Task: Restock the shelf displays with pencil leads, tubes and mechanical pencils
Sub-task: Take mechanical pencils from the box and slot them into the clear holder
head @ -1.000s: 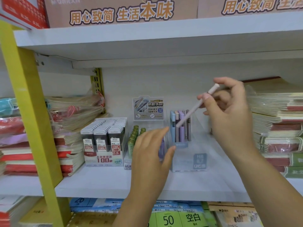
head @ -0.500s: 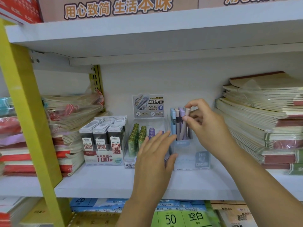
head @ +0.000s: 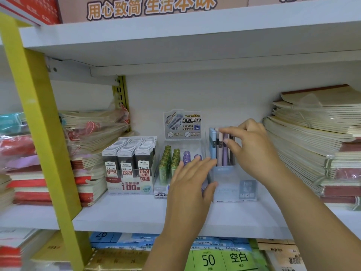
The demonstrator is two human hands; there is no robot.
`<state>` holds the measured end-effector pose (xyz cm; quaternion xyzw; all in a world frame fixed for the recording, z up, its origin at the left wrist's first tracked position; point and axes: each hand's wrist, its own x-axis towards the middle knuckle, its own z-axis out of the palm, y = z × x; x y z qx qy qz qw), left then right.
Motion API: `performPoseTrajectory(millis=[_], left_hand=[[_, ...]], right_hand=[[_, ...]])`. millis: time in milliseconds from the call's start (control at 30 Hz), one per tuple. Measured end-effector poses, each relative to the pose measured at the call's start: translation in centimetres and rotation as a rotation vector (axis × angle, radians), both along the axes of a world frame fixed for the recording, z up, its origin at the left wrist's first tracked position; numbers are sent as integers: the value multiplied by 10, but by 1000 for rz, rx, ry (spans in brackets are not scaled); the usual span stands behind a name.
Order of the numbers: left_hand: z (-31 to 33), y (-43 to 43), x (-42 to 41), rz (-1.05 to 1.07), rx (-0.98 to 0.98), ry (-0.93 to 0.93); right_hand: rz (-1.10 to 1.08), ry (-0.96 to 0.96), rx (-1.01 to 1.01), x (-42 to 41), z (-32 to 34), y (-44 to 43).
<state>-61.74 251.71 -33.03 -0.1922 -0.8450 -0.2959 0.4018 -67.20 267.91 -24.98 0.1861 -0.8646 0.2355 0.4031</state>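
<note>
A clear display box on the white shelf holds upright mechanical pencils in blue, pink and purple at its back. My right hand reaches in from the right, thumb and forefinger pinching the top of a pale pink pencil among them. My left hand lies flat with straight fingers against the box's left side. Left of it stands a clear box of green and purple lead tubes. Further left is a box of black 0.5 HB lead cases.
Stacks of wrapped notebooks fill the shelf's right side, and more notebooks the left. A yellow upright post stands at the left. The shelf above hangs low. Paper packs lie on the lower shelf.
My right hand brought the pale pink pencil down from above and stood it upright among the others in the box. My left hand shifted slightly right along the box's side.
</note>
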Motion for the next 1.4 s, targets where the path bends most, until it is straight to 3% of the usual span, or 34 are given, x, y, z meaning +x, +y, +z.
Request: performPoseTrajectory(millis=[167, 267, 333, 400, 533, 700, 833, 1100, 1200, 1400], left_hand=[[7, -5, 9, -24, 32, -10], [4, -13, 32, 1, 60, 90], [-8, -19, 53, 19, 30, 170], [-31, -26, 73, 3, -33, 132], [-110, -45, 112, -9, -61, -234], [-254, -65, 171, 142, 192, -1041], [-335, -65, 199, 184, 345, -1424], [-394, -77, 201, 81, 622, -1655], [-390, -80, 200, -7, 726, -1642], [-388, -81, 202, -55, 740, -1630]], right_hand=[[108, 69, -238, 22, 0, 1], [246, 72, -315, 53, 3, 5], [413, -5, -364, 78, -5, 6], [527, -138, -346, 103, -26, 5], [557, -525, -331, 137, -119, 0], [372, -1170, -225, 172, -302, -4], [225, -1474, -178, 181, -410, -11], [44, -1808, -205, 166, -525, -53], [-5, -1799, -204, 163, -546, -63], [-61, -1684, -253, 166, -559, -68]])
